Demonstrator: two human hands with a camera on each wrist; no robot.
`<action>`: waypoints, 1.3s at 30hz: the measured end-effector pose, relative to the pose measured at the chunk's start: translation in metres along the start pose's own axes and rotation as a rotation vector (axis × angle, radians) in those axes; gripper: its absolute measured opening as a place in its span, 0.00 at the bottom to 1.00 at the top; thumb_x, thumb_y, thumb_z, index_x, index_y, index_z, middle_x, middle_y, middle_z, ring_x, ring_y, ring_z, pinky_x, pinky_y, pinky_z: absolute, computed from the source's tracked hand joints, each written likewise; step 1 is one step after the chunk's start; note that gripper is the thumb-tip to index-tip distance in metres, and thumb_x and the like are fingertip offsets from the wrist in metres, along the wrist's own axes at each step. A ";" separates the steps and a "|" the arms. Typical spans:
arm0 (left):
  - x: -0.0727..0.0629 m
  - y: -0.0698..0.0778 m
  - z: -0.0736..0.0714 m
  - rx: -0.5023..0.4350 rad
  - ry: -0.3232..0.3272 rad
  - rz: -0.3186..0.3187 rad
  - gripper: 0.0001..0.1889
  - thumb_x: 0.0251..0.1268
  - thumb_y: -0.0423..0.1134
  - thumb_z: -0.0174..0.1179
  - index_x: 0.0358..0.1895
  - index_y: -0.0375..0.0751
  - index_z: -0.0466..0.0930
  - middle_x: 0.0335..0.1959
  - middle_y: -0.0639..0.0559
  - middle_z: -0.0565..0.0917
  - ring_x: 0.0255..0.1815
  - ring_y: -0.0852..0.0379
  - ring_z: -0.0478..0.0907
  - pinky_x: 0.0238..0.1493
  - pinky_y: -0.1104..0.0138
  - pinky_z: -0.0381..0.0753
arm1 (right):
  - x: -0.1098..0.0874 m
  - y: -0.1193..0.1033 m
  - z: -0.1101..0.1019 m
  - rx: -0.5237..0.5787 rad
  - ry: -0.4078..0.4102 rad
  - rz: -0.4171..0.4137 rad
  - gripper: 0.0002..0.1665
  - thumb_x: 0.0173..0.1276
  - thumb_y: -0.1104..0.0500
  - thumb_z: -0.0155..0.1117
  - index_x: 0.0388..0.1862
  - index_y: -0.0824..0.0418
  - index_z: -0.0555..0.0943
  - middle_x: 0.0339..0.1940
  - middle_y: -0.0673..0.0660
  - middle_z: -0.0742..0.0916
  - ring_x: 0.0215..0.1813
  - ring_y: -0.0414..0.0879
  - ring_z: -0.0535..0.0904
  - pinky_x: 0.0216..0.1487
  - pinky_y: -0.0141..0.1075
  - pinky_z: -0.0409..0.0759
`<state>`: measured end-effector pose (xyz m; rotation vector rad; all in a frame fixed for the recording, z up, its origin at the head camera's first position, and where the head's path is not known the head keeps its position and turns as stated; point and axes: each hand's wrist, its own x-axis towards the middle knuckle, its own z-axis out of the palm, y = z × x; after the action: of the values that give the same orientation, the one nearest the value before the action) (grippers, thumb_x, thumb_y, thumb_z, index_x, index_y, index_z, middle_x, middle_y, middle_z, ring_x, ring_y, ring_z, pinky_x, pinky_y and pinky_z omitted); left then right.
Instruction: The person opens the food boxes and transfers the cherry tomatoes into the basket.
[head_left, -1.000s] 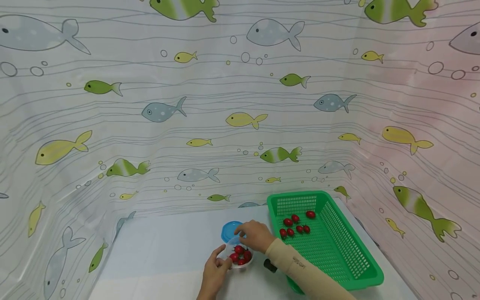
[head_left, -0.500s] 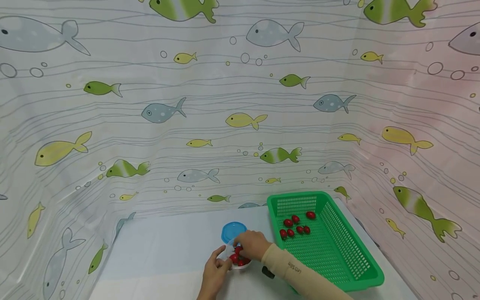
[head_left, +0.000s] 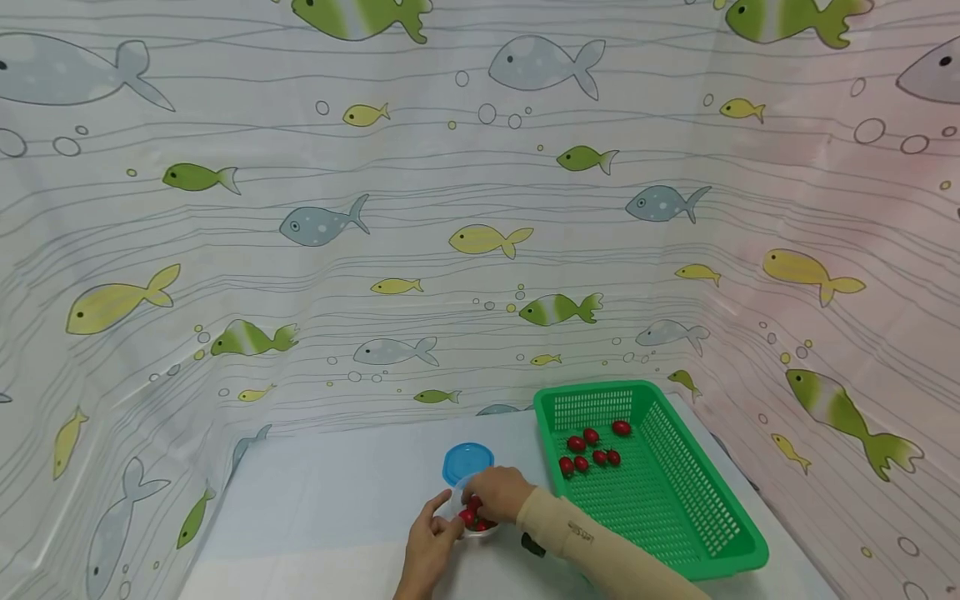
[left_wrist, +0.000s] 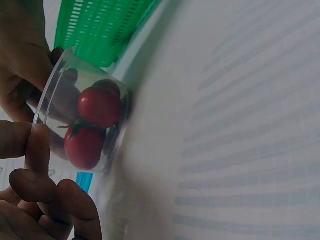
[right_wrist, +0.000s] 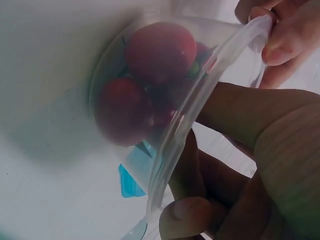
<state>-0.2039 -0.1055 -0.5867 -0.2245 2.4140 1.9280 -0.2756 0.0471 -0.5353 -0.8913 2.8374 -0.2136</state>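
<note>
A clear plastic tub (left_wrist: pixel 59 80) with several red cherry tomatoes (left_wrist: pixel 100 107) in it stands on the white tabletop. My left hand (head_left: pixel 431 540) pinches the tub's rim from the left, thumb and fingers on either side of it. From the right, my right hand (head_left: pixel 504 493) reaches down over the rim, its thumb and some fingers inside among the tomatoes. In the right wrist view, the tub's cloudy wall and rim (right_wrist: pixel 172 142) partly cover those fingertips, so whether they grip a tomato is hidden.
A blue lid (head_left: pixel 467 460) lies flat just behind the tub. To the right stands a green plastic basket (head_left: pixel 731 475) with several cherry tomatoes (head_left: pixel 576 443) towards its far left. Fish-patterned sheeting (head_left: pixel 480 325) rises behind and at both sides.
My right hand has come down from above the tub's far rim into the tub and shifted slightly left. My left hand keeps its hold on the rim. The basket's tomatoes look unchanged.
</note>
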 end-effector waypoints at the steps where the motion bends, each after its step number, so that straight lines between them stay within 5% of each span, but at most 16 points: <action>1: 0.000 0.000 0.000 -0.003 0.001 0.000 0.32 0.67 0.37 0.61 0.73 0.34 0.66 0.26 0.50 0.81 0.26 0.56 0.70 0.25 0.69 0.67 | 0.000 0.000 0.001 -0.010 0.004 -0.010 0.15 0.61 0.59 0.76 0.47 0.45 0.90 0.38 0.42 0.89 0.34 0.38 0.81 0.38 0.38 0.83; 9: -0.001 0.001 0.000 -0.002 0.010 -0.001 0.31 0.68 0.37 0.62 0.73 0.33 0.67 0.26 0.49 0.81 0.25 0.57 0.69 0.24 0.69 0.66 | 0.002 0.003 0.010 -0.112 0.071 -0.084 0.15 0.61 0.60 0.76 0.44 0.42 0.90 0.34 0.39 0.88 0.33 0.36 0.81 0.35 0.36 0.82; 39: 0.001 0.001 0.001 -0.001 0.025 0.007 0.31 0.67 0.37 0.61 0.72 0.34 0.68 0.24 0.52 0.80 0.20 0.60 0.65 0.21 0.70 0.63 | -0.005 0.010 -0.013 0.080 0.094 -0.053 0.16 0.64 0.54 0.75 0.51 0.47 0.88 0.35 0.40 0.88 0.34 0.35 0.79 0.37 0.36 0.82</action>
<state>-0.2047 -0.1046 -0.5858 -0.2422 2.4326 1.9418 -0.2795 0.0593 -0.5239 -0.9646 2.8696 -0.3833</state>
